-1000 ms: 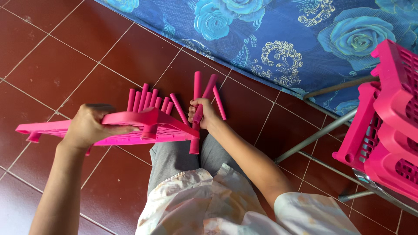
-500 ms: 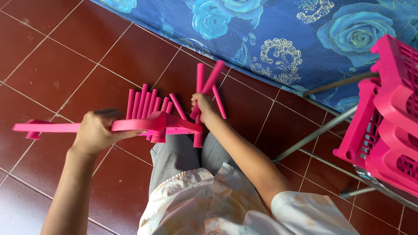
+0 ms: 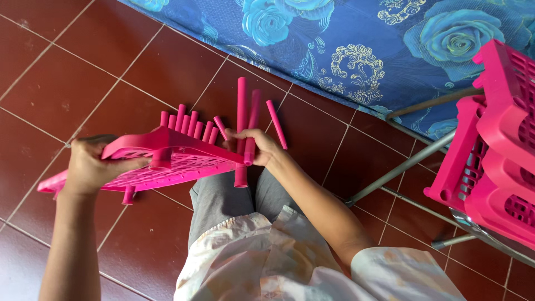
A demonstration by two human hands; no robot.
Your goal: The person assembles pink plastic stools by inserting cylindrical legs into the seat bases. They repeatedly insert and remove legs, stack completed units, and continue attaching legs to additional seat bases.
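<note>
Grip [image 3: 253, 146] partly hiding pink tubes [image 3: 242, 106]

A floor of square reddish-brown glazed tiles [image 3: 72, 67] with pale grout lines carries everything here. A row of short bright pink plastic tubes [image 3: 189, 124] lies on it side by side, and one more loose pink plastic tube [image 3: 276, 124] lies slanted a little to their right. A blue cloth printed with large roses [image 3: 334, 44] covers the upper part of the floor, and the grey metal legs of a frame [image 3: 407, 167] stand on the tiles at right
</note>
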